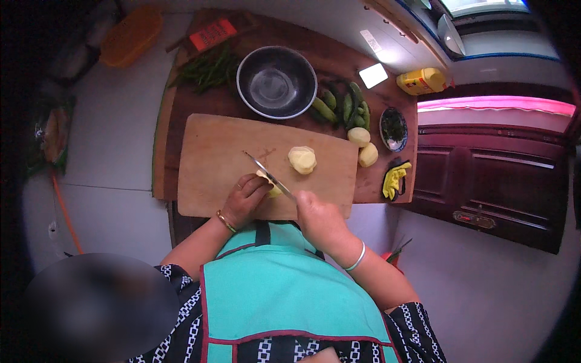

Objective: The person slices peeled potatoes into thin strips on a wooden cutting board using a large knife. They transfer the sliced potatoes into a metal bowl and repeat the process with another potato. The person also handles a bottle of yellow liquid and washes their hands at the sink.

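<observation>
On the wooden cutting board (221, 142), my left hand (245, 198) presses a pale yellow piece of peeled potato (274, 192) with curled fingers. My right hand (321, 219) is closed around the handle of a knife (272, 177). Its narrow blade slants up and left, just over the potato beside my left fingertips; whether it touches the potato I cannot tell. A stack of potato slices (302, 160) lies to the right of the blade. Off the board's right edge rest two peeled potatoes (359, 137). My fingers partly hide the piece I hold.
Behind the board stands a large metal bowl (276, 83), with several green cucumbers (348, 106) to its right and green beans or peppers (209, 69) to its left. A small dish of greens (394, 129), a yellow glove-like item (395, 179) and a yellow bottle (422, 81) line the right side.
</observation>
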Available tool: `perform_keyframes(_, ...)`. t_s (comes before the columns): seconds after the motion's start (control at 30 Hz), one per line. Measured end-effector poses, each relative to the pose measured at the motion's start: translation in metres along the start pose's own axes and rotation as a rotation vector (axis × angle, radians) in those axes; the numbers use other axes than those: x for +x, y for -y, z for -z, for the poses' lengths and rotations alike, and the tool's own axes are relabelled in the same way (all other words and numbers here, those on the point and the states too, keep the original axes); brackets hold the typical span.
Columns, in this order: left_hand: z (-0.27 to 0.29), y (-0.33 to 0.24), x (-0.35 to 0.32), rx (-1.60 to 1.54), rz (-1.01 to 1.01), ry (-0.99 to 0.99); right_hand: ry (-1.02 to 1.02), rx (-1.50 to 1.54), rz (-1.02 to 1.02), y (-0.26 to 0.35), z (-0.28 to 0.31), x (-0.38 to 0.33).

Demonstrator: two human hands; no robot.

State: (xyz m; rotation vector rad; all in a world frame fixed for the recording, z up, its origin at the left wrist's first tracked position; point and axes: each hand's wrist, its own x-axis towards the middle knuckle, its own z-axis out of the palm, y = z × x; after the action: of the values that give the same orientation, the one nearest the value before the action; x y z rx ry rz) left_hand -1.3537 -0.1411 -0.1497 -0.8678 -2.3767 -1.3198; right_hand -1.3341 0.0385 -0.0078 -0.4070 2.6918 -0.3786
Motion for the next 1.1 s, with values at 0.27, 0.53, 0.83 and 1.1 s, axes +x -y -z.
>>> perform_keyframes(0.27,-0.001,0.002,-0.007,0.012,-0.011,0.011,0.098,0.028,-0.047,-0.002,-0.018,0.014)
perform_keyframes(0.53,-0.01,0.005,-0.011,-0.036,0.025,-0.019,-0.139,0.12,0.027,-0.025,-0.061,0.02)
perform_keyframes(0.83,-0.001,-0.001,-0.002,-0.013,0.008,-0.014,0.054,0.006,-0.015,0.003,0.001,-0.007)
perform_keyframes(1.1,0.0,-0.001,-0.002,-0.009,-0.005,-0.046,0.097,0.091,-0.072,-0.011,-0.05,0.025)
